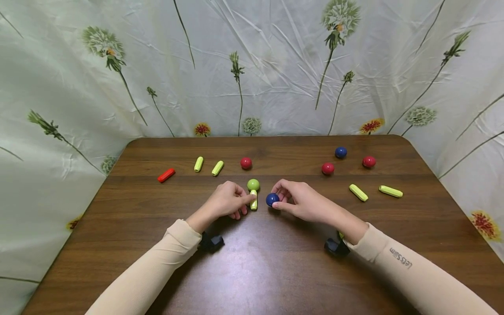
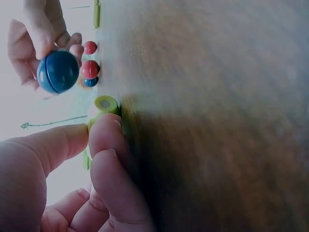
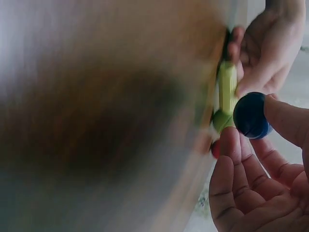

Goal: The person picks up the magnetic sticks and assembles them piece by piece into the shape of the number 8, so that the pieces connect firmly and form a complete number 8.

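Presently, the right hand [image 1: 301, 201] pinches a glossy dark-blue ball [image 1: 271, 200], a seam circling it, just above the wood-grain brown counter [image 1: 252, 275]. Beside it, the left hand's [image 1: 227, 201] fingers grasp a pale yellow-green faceted rod [image 1: 253, 204], its near end showing a grey disc, its far end touching a shiny green ball [image 1: 253, 184]. A narrow gap separates blue ball and rod; broad counter surface stretches nearer the person.

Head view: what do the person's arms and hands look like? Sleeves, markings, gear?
The left hand and right hand are bare, no gloves. Both arms wear long cream sleeves: left sleeve, right sleeve. The right one carries dark lettering on the forearm. A small black device sits under each wrist: left device, right device. No cables visible.
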### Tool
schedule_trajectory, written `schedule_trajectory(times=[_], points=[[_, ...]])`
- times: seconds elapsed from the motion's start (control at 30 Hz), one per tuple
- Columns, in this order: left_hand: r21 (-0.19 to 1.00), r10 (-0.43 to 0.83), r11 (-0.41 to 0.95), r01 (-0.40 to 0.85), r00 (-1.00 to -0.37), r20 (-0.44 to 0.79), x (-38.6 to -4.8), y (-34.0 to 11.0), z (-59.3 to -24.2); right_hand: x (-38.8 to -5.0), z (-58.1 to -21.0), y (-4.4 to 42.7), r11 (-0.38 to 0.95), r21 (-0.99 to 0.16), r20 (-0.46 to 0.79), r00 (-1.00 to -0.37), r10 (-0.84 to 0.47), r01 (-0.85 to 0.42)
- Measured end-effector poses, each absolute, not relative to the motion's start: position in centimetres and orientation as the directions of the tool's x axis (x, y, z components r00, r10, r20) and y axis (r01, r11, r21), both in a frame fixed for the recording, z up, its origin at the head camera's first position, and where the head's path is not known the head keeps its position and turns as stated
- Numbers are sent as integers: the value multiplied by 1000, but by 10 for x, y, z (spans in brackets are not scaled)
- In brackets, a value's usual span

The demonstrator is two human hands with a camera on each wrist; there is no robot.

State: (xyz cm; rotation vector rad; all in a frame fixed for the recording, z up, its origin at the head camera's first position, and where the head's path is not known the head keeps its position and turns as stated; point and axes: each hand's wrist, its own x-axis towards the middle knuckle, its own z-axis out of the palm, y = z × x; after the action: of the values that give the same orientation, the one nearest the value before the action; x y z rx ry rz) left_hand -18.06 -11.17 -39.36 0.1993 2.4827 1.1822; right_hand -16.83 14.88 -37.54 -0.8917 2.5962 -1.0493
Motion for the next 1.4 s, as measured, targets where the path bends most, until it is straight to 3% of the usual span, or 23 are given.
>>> schedule_trajectory(times=[0.53, 1.4], points=[[759, 293, 651, -18, -917, -273, -181, -112, -394, -143, -383, 124, 546, -694, 28, -776, -630, -469], [757, 301, 654, -14, -913, -277, -183, -113, -395, -145, -388, 106, 550, -701, 20, -784, -620, -453]])
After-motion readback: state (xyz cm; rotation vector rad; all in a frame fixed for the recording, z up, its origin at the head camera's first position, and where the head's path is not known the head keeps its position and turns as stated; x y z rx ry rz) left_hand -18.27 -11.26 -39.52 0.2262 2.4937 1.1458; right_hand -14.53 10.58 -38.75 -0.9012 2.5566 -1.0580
